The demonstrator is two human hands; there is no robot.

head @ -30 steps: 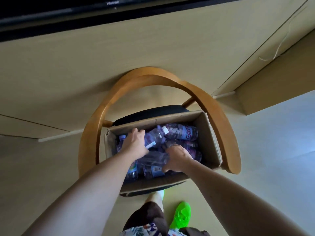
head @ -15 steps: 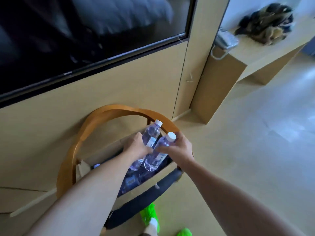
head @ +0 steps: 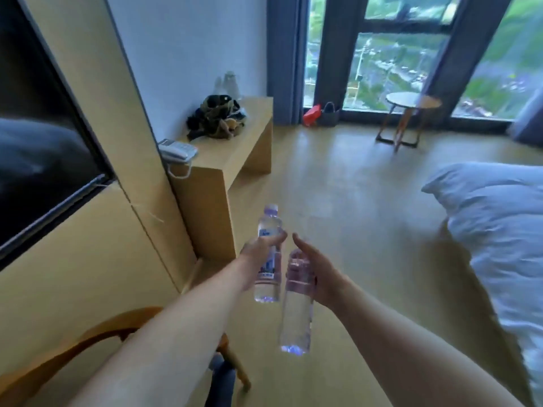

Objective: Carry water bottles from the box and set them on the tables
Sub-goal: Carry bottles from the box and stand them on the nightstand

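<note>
The left hand [head: 258,254] has its grip closed around the middle of a clear water bottle [head: 268,254], which is upright with its white cap at the top and its blue-and-white label partly covered by the fingers. The right hand [head: 316,273] has its grip closed around the upper part of a second water bottle [head: 295,315], which hangs below the hand; its cap is hidden by the fingers. Both bottles are held in the air above the floor, just beside each other, in front of the near end of the wooden desk [head: 232,160]. On the desk, a white telephone [head: 176,149] lies at the near end, a dark heap of cloth items [head: 217,117] lies further along, and clear glassware [head: 230,83] stands at the far end; the glassware is too blurred to identify. Beyond the desk, a round side table [head: 407,102] stands before the window [head: 393,54]. To the right of the desk, across the floor, is a bed with white bedding [head: 496,230]. Left of the desk, a dark television screen [head: 38,142] is mounted on the wall panel. A curved wooden chair back [head: 88,342] is visible below the television.
</note>
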